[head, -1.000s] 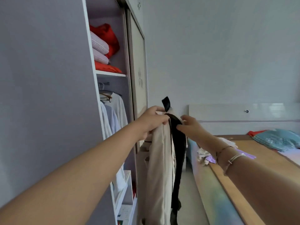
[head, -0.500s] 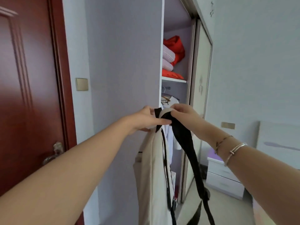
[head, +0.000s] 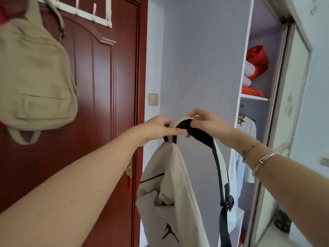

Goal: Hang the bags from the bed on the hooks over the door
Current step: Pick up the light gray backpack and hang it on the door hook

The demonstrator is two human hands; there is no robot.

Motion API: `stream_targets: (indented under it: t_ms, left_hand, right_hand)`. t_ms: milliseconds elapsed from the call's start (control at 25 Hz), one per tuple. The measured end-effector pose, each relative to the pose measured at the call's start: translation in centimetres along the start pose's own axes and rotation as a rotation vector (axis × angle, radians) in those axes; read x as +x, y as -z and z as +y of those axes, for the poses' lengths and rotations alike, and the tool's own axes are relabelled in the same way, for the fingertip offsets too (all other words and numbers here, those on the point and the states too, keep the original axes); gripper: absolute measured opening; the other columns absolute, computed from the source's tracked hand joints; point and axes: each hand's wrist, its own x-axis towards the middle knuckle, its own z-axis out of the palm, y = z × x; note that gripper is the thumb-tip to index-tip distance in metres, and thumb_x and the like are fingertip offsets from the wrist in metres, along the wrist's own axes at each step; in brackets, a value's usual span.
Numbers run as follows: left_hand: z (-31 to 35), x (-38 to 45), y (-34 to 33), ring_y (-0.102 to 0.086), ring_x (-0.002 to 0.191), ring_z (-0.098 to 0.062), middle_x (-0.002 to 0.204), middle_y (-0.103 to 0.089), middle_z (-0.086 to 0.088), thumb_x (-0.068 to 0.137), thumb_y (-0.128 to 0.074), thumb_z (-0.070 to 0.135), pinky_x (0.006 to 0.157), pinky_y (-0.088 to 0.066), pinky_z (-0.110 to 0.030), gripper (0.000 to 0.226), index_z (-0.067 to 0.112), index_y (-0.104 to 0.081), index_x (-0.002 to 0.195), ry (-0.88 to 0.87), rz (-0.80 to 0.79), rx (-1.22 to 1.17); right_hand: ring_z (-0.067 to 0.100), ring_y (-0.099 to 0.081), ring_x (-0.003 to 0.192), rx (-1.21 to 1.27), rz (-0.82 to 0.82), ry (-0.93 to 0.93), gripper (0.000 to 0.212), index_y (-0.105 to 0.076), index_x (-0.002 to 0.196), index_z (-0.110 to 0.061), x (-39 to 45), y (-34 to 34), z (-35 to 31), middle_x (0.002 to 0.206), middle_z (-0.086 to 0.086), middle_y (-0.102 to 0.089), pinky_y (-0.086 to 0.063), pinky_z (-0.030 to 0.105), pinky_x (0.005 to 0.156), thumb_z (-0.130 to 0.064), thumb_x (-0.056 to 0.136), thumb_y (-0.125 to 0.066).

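Head-camera footage showed a cream fabric backpack with black straps (head: 170, 189) held up right of the dark red wooden door (head: 99, 104), its top loop pinched open between the left hand (head: 158, 128) and right hand (head: 204, 122), presumably to slip over the white over-door hook rack (head: 85, 13), where a khaki canvas backpack (head: 33, 73) was hung.

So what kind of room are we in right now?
Most likely a bedroom: an open wardrobe with folded bedding and hanging shirts, beside a red wooden door whose over-door hook rack already carries a khaki backpack.
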Motion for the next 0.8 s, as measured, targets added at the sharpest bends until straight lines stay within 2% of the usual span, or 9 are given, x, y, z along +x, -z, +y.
stream_targets:
  t_ms: [80, 200, 280, 400, 440, 520, 640, 720, 800]
  left_hand:
    - [-1.9, -0.6, 3.5, -0.069, 0.094, -0.017, 0.094, -0.075, -0.003, 0.052, -0.072, 0.069, 0.089, -0.048, -0.028, 0.066, 0.016, -0.072, 0.091, -0.007, 0.078, 0.0]
    - [-3.8, -0.9, 8.8, -0.055, 0.061, -0.012, 0.065, -0.055, -0.001, 0.048, -0.067, 0.077, 0.063, -0.044, -0.027, 0.068, 0.013, -0.061, 0.069, -0.004, 0.218, -0.004]
    - [-4.9, -0.9, 12.6, -0.054, 0.052, -0.01, 0.06, -0.055, 0.001, 0.047, -0.066, 0.078, 0.049, -0.047, -0.019, 0.071, 0.013, -0.065, 0.075, 0.002, 0.318, -0.074]
    - [-6.2, -0.8, 19.1, -0.059, 0.045, 0.003, 0.051, -0.064, 0.015, 0.06, -0.065, 0.071, 0.041, -0.045, -0.011, 0.061, 0.016, -0.062, 0.086, -0.01, 0.348, -0.108]
    - [-6.8, -0.9, 21.3, -0.058, 0.044, 0.005, 0.053, -0.064, 0.017, 0.067, -0.065, 0.065, 0.04, -0.043, -0.012, 0.052, 0.018, -0.057, 0.086, -0.021, 0.351, -0.106]
    - [-7.6, -1.0, 24.7, -0.059, 0.049, -0.001, 0.077, -0.07, 0.007, 0.076, -0.068, 0.049, 0.042, -0.044, -0.016, 0.039, 0.02, -0.046, 0.087, -0.042, 0.395, -0.163]
    - [-9.3, -0.8, 29.6, -0.064, 0.047, -0.003, 0.092, -0.065, -0.01, 0.087, -0.064, 0.017, 0.04, -0.046, -0.018, 0.032, 0.021, -0.033, 0.093, -0.087, 0.475, -0.312]
    - [-10.2, -0.2, 32.0, -0.067, 0.059, -0.008, 0.091, -0.065, -0.012, 0.088, -0.058, 0.005, 0.044, -0.046, -0.022, 0.031, 0.024, -0.034, 0.087, -0.114, 0.512, -0.306]
    - [-10.9, 0.7, 34.3, -0.063, 0.072, -0.019, 0.081, -0.07, -0.008, 0.087, -0.056, 0.0, 0.047, -0.041, -0.025, 0.031, 0.025, -0.039, 0.08, -0.133, 0.555, -0.288]
  right_hand:
    - [0.028, -0.074, 0.077, 0.071, -0.093, -0.026, 0.025, -0.051, 0.101, -0.012, 2.2, -2.6, -0.5, 0.097, 0.011, -0.07, -0.05, 0.035, 0.078, -0.021, 0.078, -0.051]
    - [0.028, -0.067, 0.066, 0.232, -0.178, -0.044, 0.052, -0.047, 0.121, -0.012, 5.8, -6.6, -1.2, 0.097, 0.014, -0.067, -0.053, 0.035, 0.073, -0.022, 0.07, -0.049]
    - [0.024, -0.057, 0.057, 0.363, -0.178, -0.011, 0.06, -0.044, 0.127, -0.011, 8.6, -9.1, -2.3, 0.094, 0.018, -0.064, -0.054, 0.036, 0.065, -0.02, 0.068, -0.05]
    - [0.02, -0.05, 0.053, 0.502, -0.197, 0.08, 0.047, -0.052, 0.113, -0.008, 13.4, -12.5, -5.2, 0.086, 0.015, -0.06, -0.046, 0.031, 0.055, -0.029, 0.072, -0.053]
    - [0.019, -0.049, 0.054, 0.542, -0.217, 0.096, 0.041, -0.056, 0.104, -0.008, 15.0, -13.9, -6.3, 0.082, 0.013, -0.059, -0.043, 0.03, 0.055, -0.036, 0.074, -0.053]
    - [0.02, -0.049, 0.054, 0.581, -0.241, 0.127, 0.033, -0.061, 0.081, -0.012, 17.6, -16.2, -8.1, 0.072, 0.009, -0.057, -0.043, 0.03, 0.055, -0.042, 0.075, -0.049]
    - [0.017, -0.059, 0.055, 0.647, -0.235, 0.225, 0.007, -0.054, 0.075, -0.023, 22.5, -20.3, -10.4, 0.063, 0.001, -0.068, -0.046, 0.029, 0.056, -0.02, 0.079, -0.049]
    - [0.019, -0.062, 0.062, 0.647, -0.218, 0.294, 0.021, -0.044, 0.077, -0.022, 25.2, -22.1, -11.6, 0.076, 0.005, -0.072, -0.045, 0.031, 0.059, -0.003, 0.083, -0.049]
    - [0.019, -0.062, 0.065, 0.564, -0.187, 0.394, 0.026, -0.046, 0.076, -0.02, 28.2, -23.3, -12.6, 0.09, 0.009, -0.07, -0.048, 0.027, 0.057, 0.003, 0.086, -0.048]
